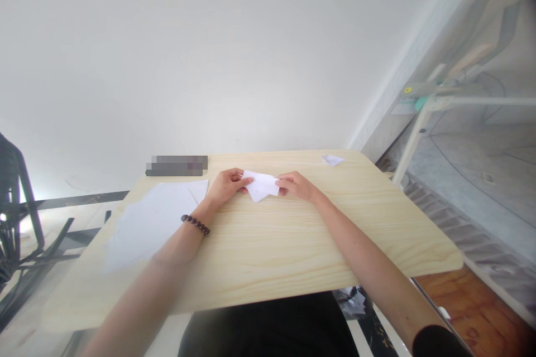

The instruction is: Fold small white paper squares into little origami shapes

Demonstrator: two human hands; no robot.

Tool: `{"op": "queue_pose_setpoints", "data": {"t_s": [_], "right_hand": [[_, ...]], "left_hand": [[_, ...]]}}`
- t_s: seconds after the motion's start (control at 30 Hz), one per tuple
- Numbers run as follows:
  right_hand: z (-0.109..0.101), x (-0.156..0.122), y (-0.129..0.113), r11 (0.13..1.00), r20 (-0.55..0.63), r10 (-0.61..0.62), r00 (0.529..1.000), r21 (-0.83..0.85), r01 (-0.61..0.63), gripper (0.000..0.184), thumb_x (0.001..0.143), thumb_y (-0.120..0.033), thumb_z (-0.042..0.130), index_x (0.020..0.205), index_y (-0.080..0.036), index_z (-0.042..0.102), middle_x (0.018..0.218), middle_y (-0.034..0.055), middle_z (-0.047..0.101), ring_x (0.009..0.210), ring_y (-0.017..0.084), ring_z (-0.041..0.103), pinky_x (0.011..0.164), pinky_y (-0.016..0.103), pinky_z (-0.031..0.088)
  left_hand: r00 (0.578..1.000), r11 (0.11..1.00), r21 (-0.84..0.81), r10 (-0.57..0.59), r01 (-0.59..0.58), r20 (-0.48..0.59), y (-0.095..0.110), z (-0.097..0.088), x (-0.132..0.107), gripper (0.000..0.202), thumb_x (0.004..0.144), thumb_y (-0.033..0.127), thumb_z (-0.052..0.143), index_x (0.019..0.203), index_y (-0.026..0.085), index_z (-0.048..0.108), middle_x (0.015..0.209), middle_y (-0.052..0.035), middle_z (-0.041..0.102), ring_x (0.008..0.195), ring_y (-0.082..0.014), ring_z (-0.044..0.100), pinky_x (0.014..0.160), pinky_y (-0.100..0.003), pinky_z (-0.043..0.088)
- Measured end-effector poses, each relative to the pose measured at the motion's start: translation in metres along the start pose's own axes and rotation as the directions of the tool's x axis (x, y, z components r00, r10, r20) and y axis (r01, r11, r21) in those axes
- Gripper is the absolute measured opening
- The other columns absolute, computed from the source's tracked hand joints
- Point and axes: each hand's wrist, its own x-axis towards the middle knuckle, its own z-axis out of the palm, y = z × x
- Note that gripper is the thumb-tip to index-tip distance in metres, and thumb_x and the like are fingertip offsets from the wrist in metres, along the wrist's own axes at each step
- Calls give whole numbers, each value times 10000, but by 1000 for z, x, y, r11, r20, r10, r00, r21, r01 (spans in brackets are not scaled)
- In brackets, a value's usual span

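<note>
from my remote seat, head view. the paper [260, 183] is near the middle of the table [268, 259], between both hands; cannot tell whether it touches the wood. it shows a straight band across the top and a point hanging below, so i judge some folds are made. left hand [228, 184]: closed on one end, thumb over the near face. right hand [295, 185]: thumb and fingers pinching the other end. hands apart, joined only through the paper.

farther out: a small folded piece [333, 160] lies alone near the far right corner; i read it as done, though its finish is too small to check. the sheets [153, 220] at left lie flat and look mostly unworked. how many folds remain in the held one, i cannot tell. a blurred-out dark block [176, 166] sits at the far left edge.
</note>
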Motion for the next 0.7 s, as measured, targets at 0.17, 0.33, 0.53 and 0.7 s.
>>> {"op": "queue_pose_setpoints", "data": {"t_s": [0.17,0.33,0.53,0.7], "right_hand": [[5,2,4,998,-46,-4,999,-56,1,257,748,-346,456,634,-134,548,534,-18,529,473,70,424,475,190,313],[6,5,9,999,-145,5,989,-42,-11,279,771,-382,429,637,-148,500,531,-14,537,487,83,465,490,195,339],[8,5,8,1000,-235,10,972,-6,-12,265,811,-399,369,716,-171,464,515,-23,537,489,100,513,527,207,380],[8,5,8,999,-230,14,973,-27,-21,279,805,-409,377,692,-169,463,511,-22,538,477,94,495,519,203,371]], "left_hand": [[1000,1000,-5,27,-27,-8,0,0,0,286,604,385,664,732,143,578,765,-22,637,670,-138,586,629,-246,470],[1000,1000,-26,-1,1,5,-1,0,0,275,604,380,665,697,139,573,720,-15,631,643,-125,573,638,-241,462],[1000,998,-55,5,-4,24,-2,-1,0,300,635,356,640,824,125,603,763,-34,644,676,-139,596,712,-273,461],[997,998,-46,50,-48,53,-8,-3,5,328,662,359,609,879,114,604,797,-50,647,715,-153,598,748,-305,460]]}}
